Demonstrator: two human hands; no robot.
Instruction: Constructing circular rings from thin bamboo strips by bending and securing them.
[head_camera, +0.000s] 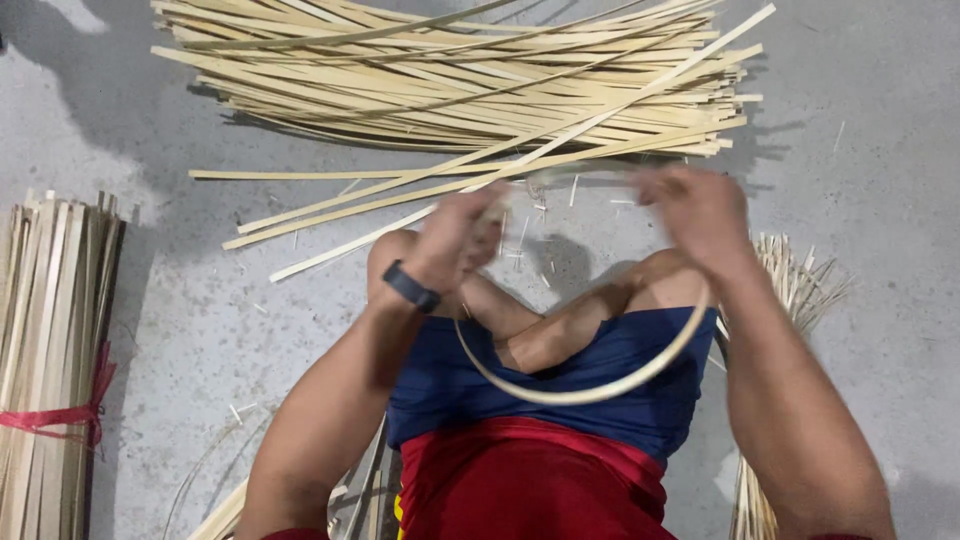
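From the head camera, looking down over my lap: my left hand (455, 235) and my right hand (700, 215) are both raised in front of me, each closed around one end of a thin bamboo strip (590, 392) that I have bent into a hoop. The loop hangs down across my crossed legs and blue shorts (640, 390), and its two ends meet between my fists, where the picture is blurred, so I cannot tell how much they overlap. A dark band (411, 287) sits on my left wrist.

The risks, as I judge them: the strip is bent tight and springy, so if either fist loosens, that end could whip free and the hoop would open. Forcing the curve smaller could crack or splinter it at the bottom of the loop, and a splintered edge could cut my fingers.

On the grey concrete floor (880, 200) beyond my hands lies a broad pile of loose strips (450, 80), a few of them strayed towards my knees. A bundle tied with red cord (50, 380) lies to my left, another sheaf of thin slivers (790, 280) by my right arm, and small shavings are scattered about, which could snag the hoop if it drops.
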